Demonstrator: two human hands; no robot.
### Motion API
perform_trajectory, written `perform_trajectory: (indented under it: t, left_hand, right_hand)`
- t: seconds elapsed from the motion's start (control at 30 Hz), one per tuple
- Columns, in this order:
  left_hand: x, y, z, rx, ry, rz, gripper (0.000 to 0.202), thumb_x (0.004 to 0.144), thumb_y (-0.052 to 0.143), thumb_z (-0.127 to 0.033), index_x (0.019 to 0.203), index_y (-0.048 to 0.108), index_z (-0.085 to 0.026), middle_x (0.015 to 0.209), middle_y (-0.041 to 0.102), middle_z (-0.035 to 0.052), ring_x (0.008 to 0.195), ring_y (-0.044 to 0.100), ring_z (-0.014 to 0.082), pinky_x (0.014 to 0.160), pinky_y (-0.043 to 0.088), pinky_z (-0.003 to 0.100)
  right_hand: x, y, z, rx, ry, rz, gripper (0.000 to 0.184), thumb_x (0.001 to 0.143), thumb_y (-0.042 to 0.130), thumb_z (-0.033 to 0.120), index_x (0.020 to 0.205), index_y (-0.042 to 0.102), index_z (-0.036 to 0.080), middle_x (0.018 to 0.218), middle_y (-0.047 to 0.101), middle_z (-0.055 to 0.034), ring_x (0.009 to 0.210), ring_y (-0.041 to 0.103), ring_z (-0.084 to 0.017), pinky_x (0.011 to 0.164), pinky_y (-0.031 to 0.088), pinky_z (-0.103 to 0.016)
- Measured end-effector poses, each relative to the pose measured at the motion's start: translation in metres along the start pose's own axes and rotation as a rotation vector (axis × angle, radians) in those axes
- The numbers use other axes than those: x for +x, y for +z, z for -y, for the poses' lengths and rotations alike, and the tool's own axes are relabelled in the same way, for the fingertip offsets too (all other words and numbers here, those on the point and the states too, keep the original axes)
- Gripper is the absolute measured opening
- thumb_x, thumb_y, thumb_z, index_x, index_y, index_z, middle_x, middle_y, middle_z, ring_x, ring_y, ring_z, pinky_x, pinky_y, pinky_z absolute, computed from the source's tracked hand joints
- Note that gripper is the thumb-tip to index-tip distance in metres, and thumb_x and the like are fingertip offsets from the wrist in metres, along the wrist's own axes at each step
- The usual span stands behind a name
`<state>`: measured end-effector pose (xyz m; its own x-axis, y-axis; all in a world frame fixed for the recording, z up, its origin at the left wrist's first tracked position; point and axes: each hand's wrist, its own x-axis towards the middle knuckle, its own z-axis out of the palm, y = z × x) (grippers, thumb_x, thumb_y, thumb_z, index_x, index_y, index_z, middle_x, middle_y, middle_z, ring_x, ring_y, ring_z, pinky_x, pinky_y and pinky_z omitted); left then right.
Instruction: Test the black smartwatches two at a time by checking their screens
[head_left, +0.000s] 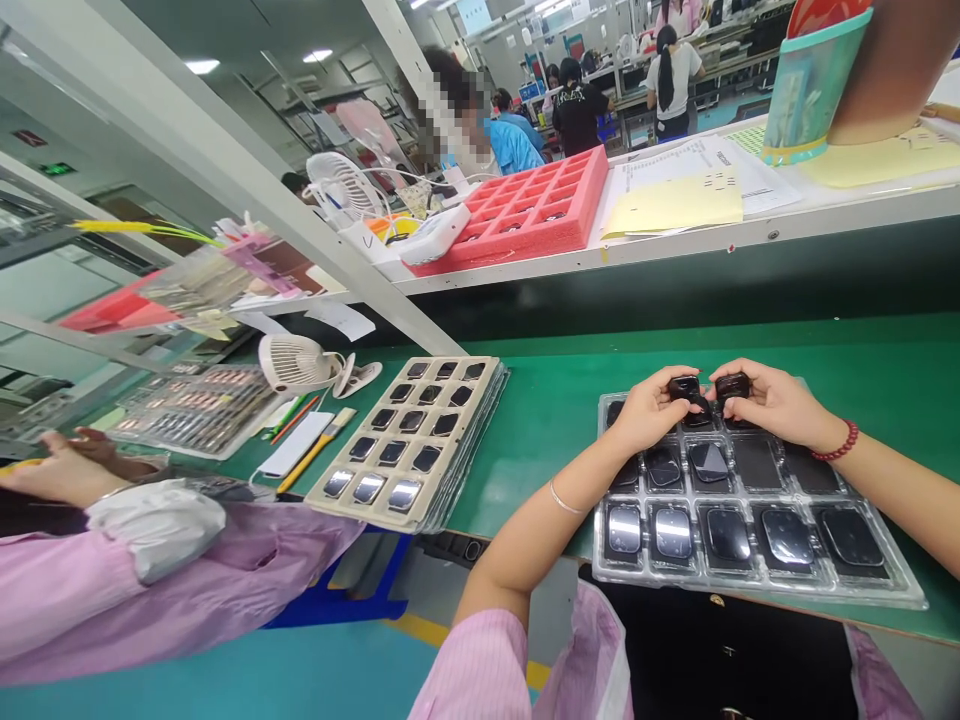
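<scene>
My left hand (651, 408) pinches a small dark watch body (684, 387) over the far edge of a clear plastic tray (757, 590). Beside it, my right hand (772, 400) grips a second dark watch body (732, 385). The two hands nearly touch above the tray's back row. The tray lies on the green table (555, 410) in front of me. Several of its pockets hold glossy dark watch bodies, and a few in the middle row look bare.
A beige tray (409, 440) of dark parts lies to the left, stacked on others. A co-worker's pink sleeve (150, 590) and hands occupy the near left. A small white fan (300, 362), pencils and a brush lie between. A red foam tray (525, 210) sits on the raised shelf.
</scene>
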<state>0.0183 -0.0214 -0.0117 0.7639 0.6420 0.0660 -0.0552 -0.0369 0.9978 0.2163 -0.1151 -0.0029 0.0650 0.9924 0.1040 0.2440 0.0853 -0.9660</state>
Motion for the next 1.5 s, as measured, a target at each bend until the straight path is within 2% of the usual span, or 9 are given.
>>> perform_trajectory:
  t: [0.3, 0.43, 0.53, 0.7, 0.87, 1.0, 1.1, 1.33, 1.5]
  left_hand:
    - [-0.0006, 0.0028, -0.0054, 0.006, -0.036, -0.026, 0.044, 0.078, 0.061, -0.010, 0.121, 0.061, -0.017, 0.108, 0.073, 0.0089, 0.088, 0.073, 0.0167, 0.095, 0.055, 0.037]
    - [-0.0005, 0.0023, -0.0042, 0.019, -0.022, -0.030, 0.045, 0.078, 0.063, -0.011, 0.122, 0.062, -0.018, 0.107, 0.073, 0.0084, 0.088, 0.073, 0.0170, 0.093, 0.055, 0.036]
    - [0.0004, 0.0014, -0.0024, 0.022, -0.010, -0.032, 0.045, 0.077, 0.066, -0.013, 0.122, 0.061, -0.017, 0.108, 0.073, 0.0089, 0.087, 0.072, 0.0165, 0.086, 0.056, 0.031]
    - [0.0006, -0.0007, -0.0008, 0.058, -0.039, -0.005, 0.033, 0.088, 0.060, -0.028, 0.118, 0.062, -0.015, 0.104, 0.073, 0.0099, 0.074, 0.071, 0.0147, 0.062, 0.049, 0.023]
    - [0.0000, -0.0010, -0.0014, 0.044, 0.006, -0.027, 0.034, 0.082, 0.065, -0.022, 0.115, 0.063, -0.016, 0.104, 0.072, 0.0078, 0.078, 0.070, 0.0144, 0.075, 0.054, 0.026]
    - [-0.0002, -0.0009, -0.0020, 0.055, -0.015, -0.017, 0.027, 0.087, 0.061, -0.027, 0.111, 0.065, -0.015, 0.099, 0.073, 0.0074, 0.071, 0.068, 0.0127, 0.079, 0.056, 0.030]
    - [0.0003, -0.0009, -0.0013, 0.053, 0.012, -0.009, 0.037, 0.082, 0.066, -0.022, 0.119, 0.063, -0.016, 0.107, 0.073, 0.0089, 0.084, 0.070, 0.0159, 0.085, 0.055, 0.031]
    - [0.0018, -0.0015, 0.0026, 0.069, -0.032, 0.013, 0.046, 0.087, 0.054, -0.017, 0.132, 0.056, -0.017, 0.119, 0.071, 0.0133, 0.088, 0.073, 0.0183, 0.066, 0.051, 0.024]
    - [0.0019, -0.0009, 0.0021, 0.047, -0.024, 0.012, 0.050, 0.082, 0.054, -0.012, 0.131, 0.057, -0.018, 0.120, 0.071, 0.0126, 0.088, 0.074, 0.0178, 0.077, 0.054, 0.028]
  right_hand:
    - [0.0002, -0.0004, -0.0017, -0.041, 0.017, 0.004, 0.023, 0.080, 0.069, 0.032, 0.101, 0.065, 0.024, 0.090, 0.073, -0.0045, 0.065, 0.066, -0.019, 0.067, 0.059, -0.037]
    - [0.0006, 0.0003, -0.0030, -0.030, 0.004, 0.006, 0.029, 0.077, 0.072, 0.031, 0.105, 0.066, 0.025, 0.098, 0.074, -0.0054, 0.074, 0.070, -0.022, 0.072, 0.060, -0.039]
    - [0.0008, 0.0005, -0.0024, -0.011, -0.003, 0.002, 0.033, 0.076, 0.074, 0.033, 0.106, 0.066, 0.024, 0.102, 0.073, -0.0065, 0.076, 0.071, -0.023, 0.073, 0.061, -0.040]
    - [0.0006, -0.0007, 0.0006, -0.027, 0.020, 0.004, 0.026, 0.084, 0.066, 0.038, 0.104, 0.067, 0.022, 0.083, 0.073, -0.0047, 0.064, 0.068, -0.020, 0.064, 0.060, -0.037]
    - [0.0000, -0.0011, 0.0007, -0.031, -0.006, 0.017, 0.028, 0.079, 0.070, 0.032, 0.105, 0.068, 0.023, 0.098, 0.074, -0.0060, 0.071, 0.071, -0.020, 0.068, 0.060, -0.036]
    - [-0.0005, -0.0020, -0.0013, -0.040, 0.018, 0.035, 0.023, 0.084, 0.066, 0.036, 0.103, 0.069, 0.023, 0.089, 0.074, -0.0054, 0.065, 0.069, -0.020, 0.066, 0.059, -0.037]
    - [-0.0007, -0.0020, -0.0020, -0.038, 0.011, 0.016, 0.025, 0.080, 0.070, 0.034, 0.103, 0.069, 0.024, 0.093, 0.075, -0.0053, 0.070, 0.069, -0.021, 0.069, 0.059, -0.038]
    - [-0.0011, -0.0011, -0.0031, -0.049, -0.015, 0.036, 0.026, 0.080, 0.070, 0.033, 0.104, 0.067, 0.024, 0.093, 0.073, -0.0060, 0.075, 0.068, -0.022, 0.068, 0.058, -0.037]
    - [-0.0015, -0.0013, -0.0030, -0.073, -0.024, 0.046, 0.027, 0.079, 0.071, 0.032, 0.104, 0.066, 0.024, 0.093, 0.074, -0.0063, 0.077, 0.069, -0.023, 0.069, 0.059, -0.036]
